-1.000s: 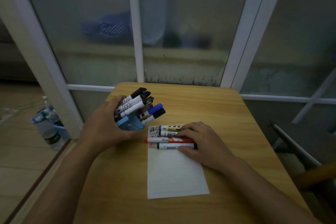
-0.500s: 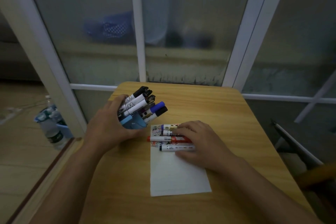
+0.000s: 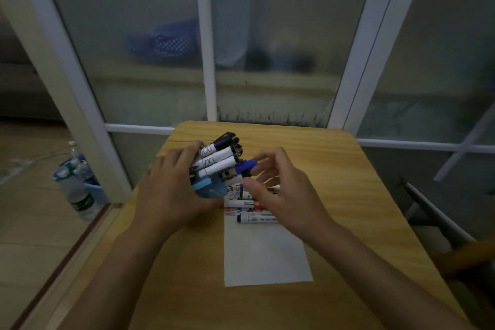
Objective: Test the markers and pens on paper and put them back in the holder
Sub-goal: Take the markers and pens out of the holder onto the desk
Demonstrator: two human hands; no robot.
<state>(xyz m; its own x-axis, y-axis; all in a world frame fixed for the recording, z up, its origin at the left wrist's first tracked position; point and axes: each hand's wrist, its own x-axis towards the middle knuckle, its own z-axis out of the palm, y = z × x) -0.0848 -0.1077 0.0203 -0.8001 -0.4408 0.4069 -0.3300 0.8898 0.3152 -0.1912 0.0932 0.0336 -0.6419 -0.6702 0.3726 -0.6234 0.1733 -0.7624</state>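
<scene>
My left hand point(image 3: 171, 190) grips a light blue holder point(image 3: 209, 189), tilted to the right above the wooden table point(image 3: 348, 169). Several markers point(image 3: 219, 155) with white barrels and black caps stick out of it. My right hand point(image 3: 286, 195) is raised beside the holder's mouth, with thumb and fingers curled around the tip of a blue-capped marker point(image 3: 243, 166) still in the holder. Under that hand, three loose markers point(image 3: 257, 220) lie crosswise on the top end of a white paper sheet point(image 3: 265, 257); the hand partly hides them.
Frosted glass panels in white frames point(image 3: 206, 61) stand right behind the table's far edge. Water bottles in a blue pack point(image 3: 77, 190) sit on the floor at the left. A chair frame point(image 3: 434, 211) stands close to the table's right side.
My right hand has lifted off the markers on the paper and moved up-left to the blue-capped marker in the holder. My left hand still holds the tilted holder.
</scene>
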